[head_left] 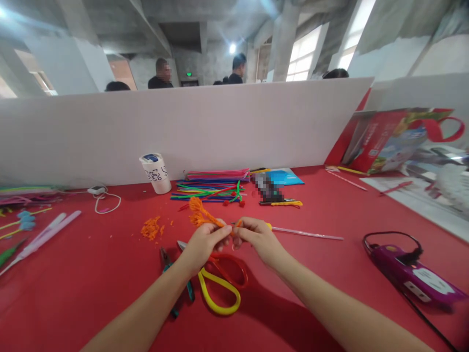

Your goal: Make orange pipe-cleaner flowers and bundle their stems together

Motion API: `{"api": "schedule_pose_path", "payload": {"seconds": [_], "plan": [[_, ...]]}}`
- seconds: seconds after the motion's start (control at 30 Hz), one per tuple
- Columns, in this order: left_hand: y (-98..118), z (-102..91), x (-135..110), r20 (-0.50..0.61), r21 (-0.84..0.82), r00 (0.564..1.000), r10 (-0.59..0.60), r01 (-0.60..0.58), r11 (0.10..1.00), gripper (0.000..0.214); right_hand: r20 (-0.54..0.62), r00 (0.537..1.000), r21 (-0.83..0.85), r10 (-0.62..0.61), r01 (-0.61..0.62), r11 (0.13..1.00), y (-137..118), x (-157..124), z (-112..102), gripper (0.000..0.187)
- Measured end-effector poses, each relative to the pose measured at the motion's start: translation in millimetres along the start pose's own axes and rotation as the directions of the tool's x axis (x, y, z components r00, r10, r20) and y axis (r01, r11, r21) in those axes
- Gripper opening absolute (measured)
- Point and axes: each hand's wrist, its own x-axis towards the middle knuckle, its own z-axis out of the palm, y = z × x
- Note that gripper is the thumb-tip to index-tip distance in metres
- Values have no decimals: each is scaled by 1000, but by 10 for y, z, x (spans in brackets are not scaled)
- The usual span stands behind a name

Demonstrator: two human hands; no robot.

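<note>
Orange pipe cleaners (208,215) with two fluffy, flower-like ends point up and left from between my hands. My left hand (210,238) pinches their stems. Close against it, my right hand (252,232) has its fingers closed on the orange stem's other end. Below the hands lie scissors (220,293) with one yellow and one red handle, partly covered by my left forearm. Pliers with teal handles (190,291) rest beside them, also partly hidden. Left of my hands is a small heap of orange fluff clippings (150,228).
Several coloured pipe cleaners (210,186) lie in a bundle at the back, near a white cup (157,173). A clear stick (311,233) is right of my hands. A purple power strip (414,276) with a cable sits at the right. A white partition (227,127) borders the red table.
</note>
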Motion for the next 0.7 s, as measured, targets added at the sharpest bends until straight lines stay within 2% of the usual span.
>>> {"api": "schedule_pose_path", "payload": {"seconds": [0.13, 0.27, 0.4, 0.47, 0.6, 0.7], "plan": [[-26, -2, -23, 77, -104, 996, -52, 59, 993, 27, 63, 993, -204, -103, 114, 972, 6, -51, -52, 22], [-68, -24, -51, 162, -190, 980, -114, 144, 971, 25, 124, 951, -511, -282, 305, 804, 1, -124, -97, 19], [-84, -20, -52, 211, -232, 965, -156, 204, 951, 26, 155, 895, -585, -418, 424, 692, 6, -164, -108, 17], [-80, -14, -51, 197, -227, 968, -157, 201, 953, 25, 152, 909, -574, -388, 400, 714, 10, -154, -111, 17], [-66, 4, -64, 116, -191, 984, -134, 154, 969, 24, 116, 969, -482, -217, 246, 841, 20, -116, -130, 11], [-59, 19, -74, 86, -159, 988, -127, 139, 977, 24, 124, 967, -480, -221, 253, 840, 18, -114, -143, 6]]}}
